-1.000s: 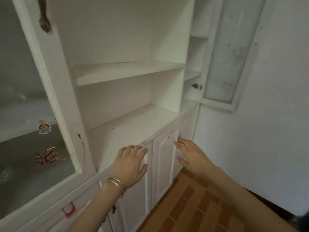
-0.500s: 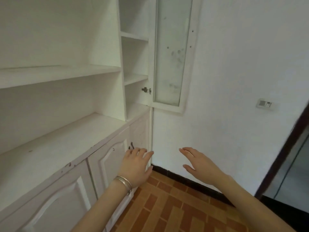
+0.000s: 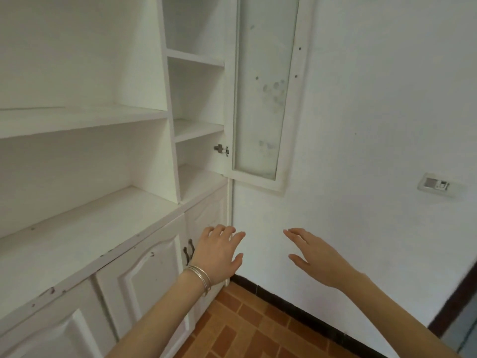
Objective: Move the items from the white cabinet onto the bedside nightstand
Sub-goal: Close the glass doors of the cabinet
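Hands hover in front of the white cabinet [image 3: 85, 228] with nothing in them. The left hand [image 3: 219, 254], with thin bangles [image 3: 201, 277] on its wrist, is held flat with fingers spread. It is raised before the right end of the lower doors [image 3: 144, 275], near the dark handles [image 3: 188, 251], though I cannot tell whether it touches the wood. The right hand [image 3: 317, 257] is likewise open, palm turned inward, fingers straight, in front of the bare wall [image 3: 374, 125]. With both palms free and lifted level, the pose reads as searching or about to reach, not carrying.

The cabinet shows 2 open bays. The wide one has 2 boards in view, and both are bare apart from small dark chips along the front edge. The narrow bay [image 3: 198, 130] beside it has 3 boards, all bare too. Its frosted glass door [image 3: 260, 94] is swung fully open on its hinge [image 3: 222, 150] and lies back toward the wall, which leaves that bay free to reach.

No items show on any visible shelf, so whatever remains is probably behind the shut lower doors or outside this view. The bedside nightstand is not in view. Red-brown tiles [image 3: 258, 332] cover the floor, and a wall plate [image 3: 436, 183] sits far right.
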Available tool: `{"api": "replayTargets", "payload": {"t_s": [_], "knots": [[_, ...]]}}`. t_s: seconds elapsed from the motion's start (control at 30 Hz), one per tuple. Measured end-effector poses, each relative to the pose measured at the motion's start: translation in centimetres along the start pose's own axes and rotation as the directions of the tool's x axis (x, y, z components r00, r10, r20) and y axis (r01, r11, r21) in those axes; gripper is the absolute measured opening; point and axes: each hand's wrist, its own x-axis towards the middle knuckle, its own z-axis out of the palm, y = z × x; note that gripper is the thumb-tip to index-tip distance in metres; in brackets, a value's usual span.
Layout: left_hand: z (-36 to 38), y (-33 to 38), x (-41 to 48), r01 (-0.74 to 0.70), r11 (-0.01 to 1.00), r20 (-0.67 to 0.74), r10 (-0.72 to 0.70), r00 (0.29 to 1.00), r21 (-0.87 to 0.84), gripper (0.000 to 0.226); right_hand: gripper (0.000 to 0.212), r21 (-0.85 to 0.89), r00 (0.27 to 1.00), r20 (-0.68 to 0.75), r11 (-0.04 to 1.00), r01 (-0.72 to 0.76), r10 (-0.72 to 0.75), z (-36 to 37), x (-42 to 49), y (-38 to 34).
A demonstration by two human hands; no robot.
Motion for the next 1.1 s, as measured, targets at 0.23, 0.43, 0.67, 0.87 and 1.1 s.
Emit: {"api": "replayTargets", "payload": {"t_s": [0.23, 0.43, 0.67, 0.87, 1.1], "knots": [[2.7, -4.2, 9.9, -0.002, 1.0, -0.118, 0.002, 0.993, 0.001, 0.045, 0.055, -0.033, 0.999, -0.036, 0.999, 0.005, -0.006, -0.7, 9.8, 5.8], [4.8, -6.5, 17.1, -0.004, 1.0, -0.169, 0.001, 0.986, -0.016, 0.05, 0.055, 0.024, 0.991, -0.134, 0.999, -0.026, 0.029, -1.6, 17.4, 10.2], [9.1, -7.9, 23.6, 0.035, 0.999, -0.16, -0.037, 0.986, -0.019, 0.051, 0.06, 0.048, 0.995, -0.1, 0.999, -0.014, 0.018, 0.1, 23.7, 16.7], [12.2, -6.8, 30.8, 0.107, 0.994, -0.152, -0.105, 0.983, 0.003, 0.05, 0.064, 0.076, 0.994, -0.111, 0.997, -0.015, 0.023, -0.3, 30.5, 25.1], [14.3, -4.5, 39.0, 0.139, 0.99, -0.134, -0.138, 0.981, 0.001, 0.049, 0.078, 0.067, 0.991, -0.096, 0.994, -0.085, 0.091, -1.6, 37.9, 33.6]]}}
